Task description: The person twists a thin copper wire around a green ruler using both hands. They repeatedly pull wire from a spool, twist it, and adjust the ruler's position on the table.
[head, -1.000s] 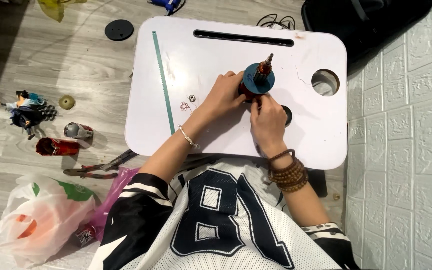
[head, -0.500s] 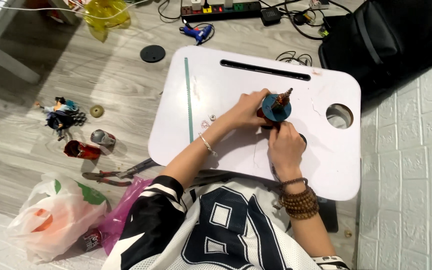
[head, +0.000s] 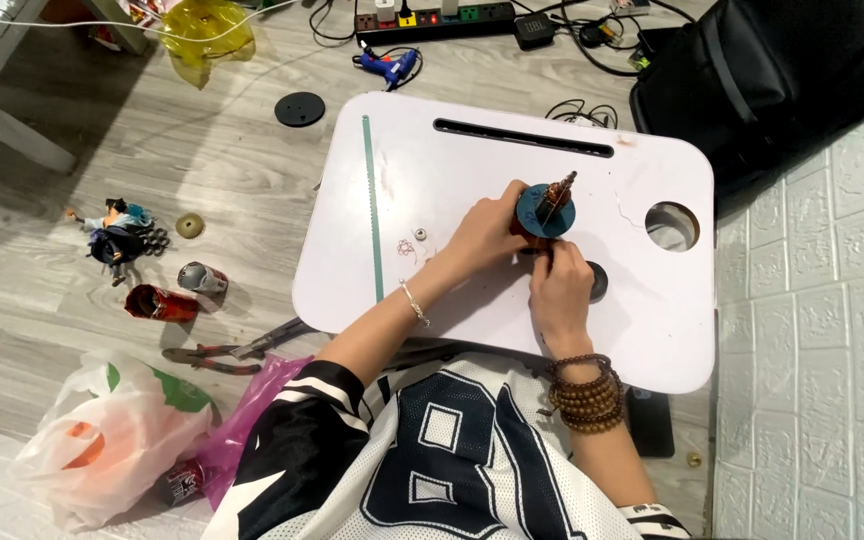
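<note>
Left hand [head: 484, 232]: clasped around the blue disc [head: 546, 211], steadied on the white lap desk [head: 472, 160].
Right hand [head: 558, 285]: fingers pinched beneath it.
Handling: judged light, rigid; best gripped by its rim.

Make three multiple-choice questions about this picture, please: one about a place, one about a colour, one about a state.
1. Where do the pliers lie?
A. on the white lap table
B. on the wooden floor, left of the table
C. inside the black bag

2. What colour is the round disc that the hands work on?
A. yellow
B. white
C. dark blue

3. How is the disc held?
A. the left hand grips it while the right hand touches it from below
B. it lies untouched
C. only the right hand holds it

Answers: 1 B, the pliers rest on the floor beside the pink bag. 2 C, the disc shows dark blue against the white lap table. 3 A, both hands meet at the disc.
</note>
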